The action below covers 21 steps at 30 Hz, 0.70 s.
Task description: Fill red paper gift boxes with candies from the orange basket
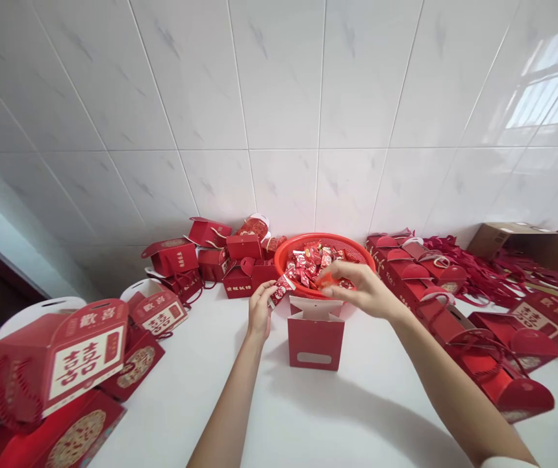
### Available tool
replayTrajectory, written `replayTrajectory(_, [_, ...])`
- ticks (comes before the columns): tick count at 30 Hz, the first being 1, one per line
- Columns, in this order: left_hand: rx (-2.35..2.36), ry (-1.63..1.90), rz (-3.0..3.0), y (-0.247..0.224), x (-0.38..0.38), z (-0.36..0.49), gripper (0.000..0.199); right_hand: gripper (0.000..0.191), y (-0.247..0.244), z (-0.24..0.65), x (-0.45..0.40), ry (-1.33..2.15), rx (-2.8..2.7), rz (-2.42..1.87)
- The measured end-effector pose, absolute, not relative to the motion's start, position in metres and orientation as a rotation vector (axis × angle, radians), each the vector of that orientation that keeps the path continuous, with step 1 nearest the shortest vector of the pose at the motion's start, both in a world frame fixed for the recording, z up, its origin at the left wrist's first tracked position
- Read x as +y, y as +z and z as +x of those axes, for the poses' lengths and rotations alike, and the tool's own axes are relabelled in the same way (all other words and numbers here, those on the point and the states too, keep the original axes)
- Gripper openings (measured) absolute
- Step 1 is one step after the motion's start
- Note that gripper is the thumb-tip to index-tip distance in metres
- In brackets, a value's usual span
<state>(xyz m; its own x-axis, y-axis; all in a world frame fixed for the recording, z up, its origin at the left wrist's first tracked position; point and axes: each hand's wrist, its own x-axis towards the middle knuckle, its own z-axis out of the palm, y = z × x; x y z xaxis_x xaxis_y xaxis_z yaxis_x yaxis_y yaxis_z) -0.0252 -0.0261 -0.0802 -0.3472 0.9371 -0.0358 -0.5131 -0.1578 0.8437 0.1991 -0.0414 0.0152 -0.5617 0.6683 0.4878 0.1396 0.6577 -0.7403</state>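
Observation:
My left hand (260, 312) pinches a red-and-white wrapped candy packet (281, 290) at the upper left of an upright red gift box (316, 338). The box stands on the white table with its top flaps raised. Over the box's back edge, my right hand (359, 286) curves its thumb and fingers around a blurred orange-red piece (326, 282), too smeared to name. Just behind the box sits a red plastic basket (364, 252) holding many wrapped candies (310, 260), partly hidden by my right hand.
Red gift boxes with rope handles pile up at the left (88, 357) and right (454, 318). Dark red ribbons (468, 266) lie at the back right beside an open cardboard box (527, 244). A tiled wall (283, 182) rises behind the white table (308, 416).

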Motion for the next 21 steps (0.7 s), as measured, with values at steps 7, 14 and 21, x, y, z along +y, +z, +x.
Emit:
replayTrajectory(7, [0.975, 1.715, 0.627, -0.078, -0.029, -0.022, 0.035, 0.01, -0.001, 0.188, -0.07, 0.109, -2.376, -0.985])
replayTrajectory(14, [0.899, 1.78, 0.696, -0.075, -0.028, -0.029, 0.037, 0.014, -0.009, 0.2, -0.072, 0.154, -2.038, -0.883])
replayTrajectory(21, [0.779, 1.859, 1.217, -0.044, -0.06, -0.026, 0.04, 0.025, -0.03, 0.211, -0.071, 0.459, -2.11, -0.881])
